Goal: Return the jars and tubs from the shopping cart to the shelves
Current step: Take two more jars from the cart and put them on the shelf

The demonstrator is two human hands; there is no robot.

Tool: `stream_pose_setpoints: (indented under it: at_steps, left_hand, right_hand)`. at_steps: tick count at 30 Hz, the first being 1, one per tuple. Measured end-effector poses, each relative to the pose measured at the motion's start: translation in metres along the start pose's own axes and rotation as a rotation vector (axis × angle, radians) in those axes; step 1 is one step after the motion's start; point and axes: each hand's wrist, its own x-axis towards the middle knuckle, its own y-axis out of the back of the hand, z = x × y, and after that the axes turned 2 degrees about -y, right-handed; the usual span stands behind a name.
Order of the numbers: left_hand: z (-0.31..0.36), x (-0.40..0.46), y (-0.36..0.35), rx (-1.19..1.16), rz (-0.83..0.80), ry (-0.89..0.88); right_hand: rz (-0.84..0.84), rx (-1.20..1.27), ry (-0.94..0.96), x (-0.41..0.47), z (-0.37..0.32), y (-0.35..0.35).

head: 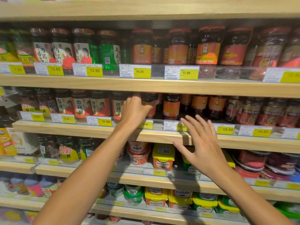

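Observation:
My left hand (136,109) reaches into the second wooden shelf (90,129) and is closed around a dark sauce jar with an orange-red label (150,101), which stands among similar jars. A matching jar (171,106) stands just to its right. My right hand (201,143) hovers in front of the shelf edge, below and to the right, fingers spread, holding nothing. The shopping cart is out of view.
Rows of sauce jars (142,47) fill the shelf above. Yellow-lidded tubs (163,157) and red bowls (138,153) sit on the shelf below, with more tubs (155,198) lower down. Yellow price tags (105,122) line the clear shelf rails.

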Motion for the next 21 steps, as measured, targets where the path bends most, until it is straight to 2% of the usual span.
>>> stream_pose_setpoints:
  at_steps: [6, 10, 12, 18, 21]
  left_hand:
    - [0.002, -0.007, 0.003, 0.087, -0.066, 0.003]
    - [-0.009, -0.026, 0.003, 0.158, -0.066, -0.054]
    - [-0.019, -0.039, 0.006, 0.188, -0.059, -0.105]
    - [-0.048, -0.079, 0.015, 0.039, 0.025, -0.335]
    - [-0.052, -0.097, 0.011, 0.023, 0.007, -0.406]
  right_hand:
    - [-0.01, -0.017, 0.003, -0.007, 0.001, -0.006]
    - [-0.009, -0.004, -0.001, -0.011, 0.002, -0.009]
    - [0.002, 0.005, 0.002, -0.014, 0.002, -0.009]
    - [0.005, -0.006, 0.012, -0.024, 0.007, -0.007]
    - [-0.018, -0.017, -0.011, -0.033, 0.011, -0.005]
